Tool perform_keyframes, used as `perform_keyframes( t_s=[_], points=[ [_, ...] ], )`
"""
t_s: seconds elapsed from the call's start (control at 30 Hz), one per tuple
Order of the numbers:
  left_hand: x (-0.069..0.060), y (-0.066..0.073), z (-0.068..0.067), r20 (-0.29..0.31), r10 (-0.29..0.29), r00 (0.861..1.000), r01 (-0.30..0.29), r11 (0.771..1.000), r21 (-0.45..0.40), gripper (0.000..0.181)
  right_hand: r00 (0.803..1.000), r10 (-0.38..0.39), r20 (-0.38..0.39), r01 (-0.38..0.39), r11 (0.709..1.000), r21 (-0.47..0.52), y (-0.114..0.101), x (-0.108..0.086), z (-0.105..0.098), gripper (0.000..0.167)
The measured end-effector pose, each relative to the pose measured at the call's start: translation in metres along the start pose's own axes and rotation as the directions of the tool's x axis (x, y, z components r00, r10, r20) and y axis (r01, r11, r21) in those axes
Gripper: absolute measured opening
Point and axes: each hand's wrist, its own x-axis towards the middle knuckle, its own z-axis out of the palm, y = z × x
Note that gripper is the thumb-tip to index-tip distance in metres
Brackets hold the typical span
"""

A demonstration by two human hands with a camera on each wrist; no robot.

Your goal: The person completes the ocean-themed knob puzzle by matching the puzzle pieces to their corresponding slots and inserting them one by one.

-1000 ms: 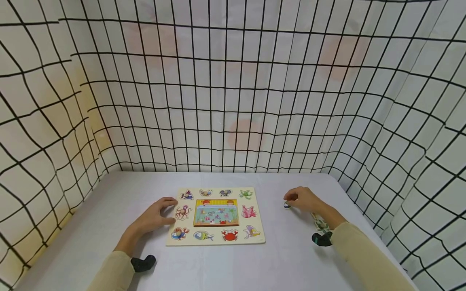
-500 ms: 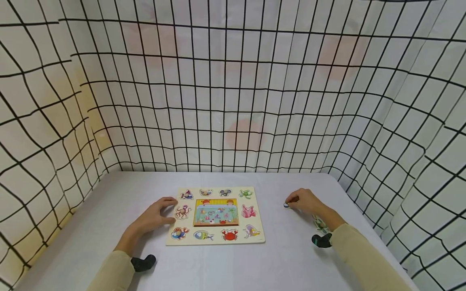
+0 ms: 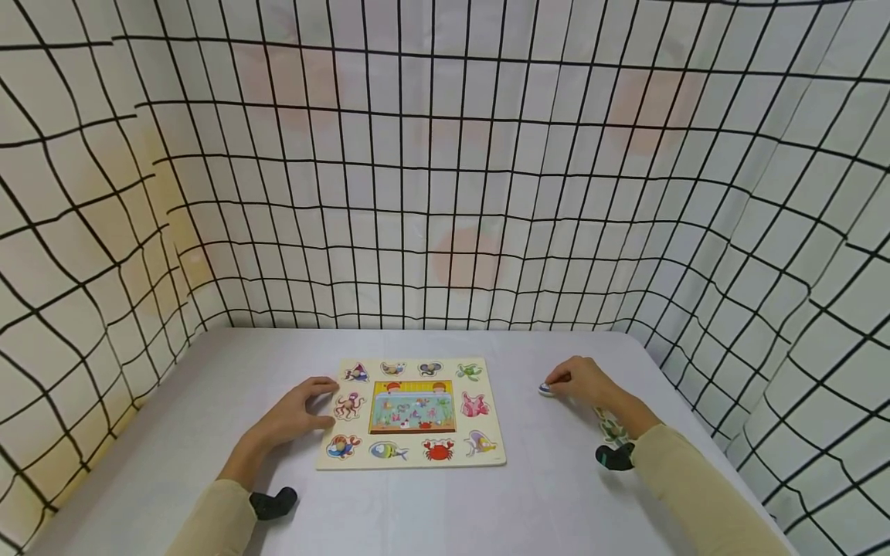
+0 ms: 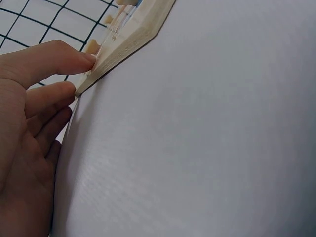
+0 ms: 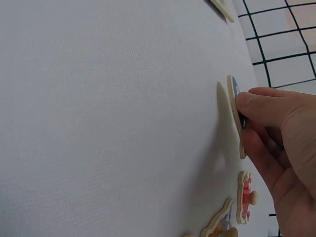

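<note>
A wooden knob puzzle board (image 3: 358, 463) lies on the table, with sea-animal shapes around an aquarium picture. My left hand (image 3: 295, 413) rests at the board's left edge, thumb and fingers spread apart; in the left wrist view, fingertips touch the board's pale edge (image 4: 123, 54). To the right of the board, my right hand (image 3: 580, 384) pinches a small blue-and-white wooden puzzle piece (image 3: 545, 390) between thumb and fingers. In the right wrist view this puzzle piece (image 5: 231, 98) is seen edge-on, tilted, close over the table. The fingers hide its knob.
A greenish piece (image 3: 613, 431) lies partly under my right forearm. In the right wrist view, a red knobbed piece (image 5: 242, 197) and an orange-and-grey one (image 5: 217, 222) lie near the hand. Black-grid white walls (image 3: 445, 193) surround the table.
My right hand has shifted slightly, and the puzzle piece in its fingers has turned a little and moved slightly left. The left hand and the board have stayed in place.
</note>
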Motion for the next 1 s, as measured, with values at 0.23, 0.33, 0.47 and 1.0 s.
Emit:
perform_keyframes(
  t_s=[0.23, 0.33, 0.47, 1.0],
  points=[
    [0.0, -0.001, 0.001, 0.001, 0.005, 1.0, -0.005, 1.0, -0.004, 0.067, 1.0, -0.013, -0.013, 0.013, 1.0, -0.007, -0.003, 0.003, 0.0, 0.008],
    [0.0, -0.001, 0.001, 0.003, 0.007, 1.0, -0.007, 1.0, -0.008, 0.068, 1.0, -0.016, -0.011, 0.015, 1.0, -0.018, -0.006, 0.003, 0.0, 0.008],
    [0.001, 0.0, 0.0, 0.006, 0.008, 1.0, -0.008, 1.0, -0.013, 0.068, 0.999, -0.033, -0.015, 0.032, 0.999, -0.024, -0.013, 0.004, 0.0, 0.008],
    [0.0, 0.0, -0.001, 0.007, 0.014, 1.0, -0.014, 1.0, -0.01, 0.069, 0.996, -0.09, 0.02, 0.09, 0.996, -0.015, -0.04, 0.013, 0.006, 0.004]
  ],
)
